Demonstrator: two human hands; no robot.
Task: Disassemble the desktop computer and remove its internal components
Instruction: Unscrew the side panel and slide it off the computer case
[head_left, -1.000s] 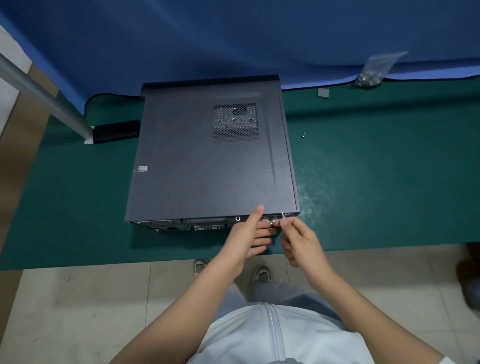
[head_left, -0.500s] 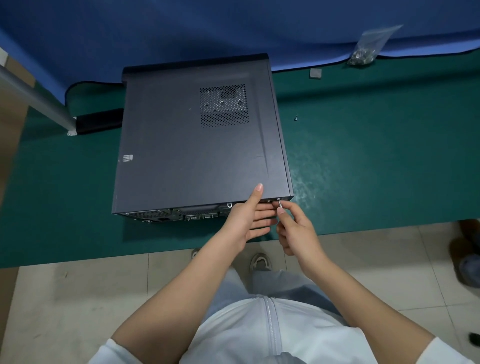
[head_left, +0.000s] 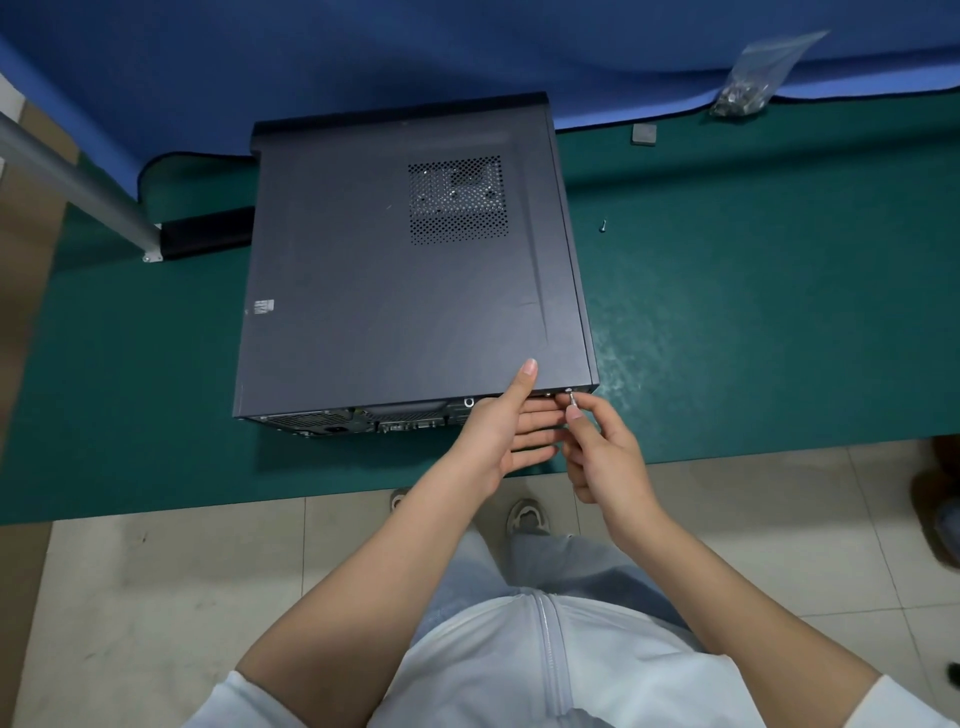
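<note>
A dark grey desktop computer case (head_left: 395, 270) lies flat on the green table mat (head_left: 753, 322), its rear panel facing me and a perforated vent on its top panel. My left hand (head_left: 506, 428) rests against the rear right corner, thumb lying on the top panel and straight fingers along the back. My right hand (head_left: 602, 457) pinches a small silver screw (head_left: 572, 399) at the case's rear right corner, just outside its hole. A loose screw (head_left: 602, 225) lies on the mat to the right of the case.
A clear plastic bag of screws (head_left: 748, 88) and a small grey square pad (head_left: 643, 134) lie at the back right by the blue cloth. A black box (head_left: 208, 236) and a slanted metal pole (head_left: 67, 176) stand left of the case. Tiled floor is below the table edge.
The view has shifted slightly. My right hand still pinches the screw at the rear right corner, with small movement of its fingers. My left hand stays against the case.
</note>
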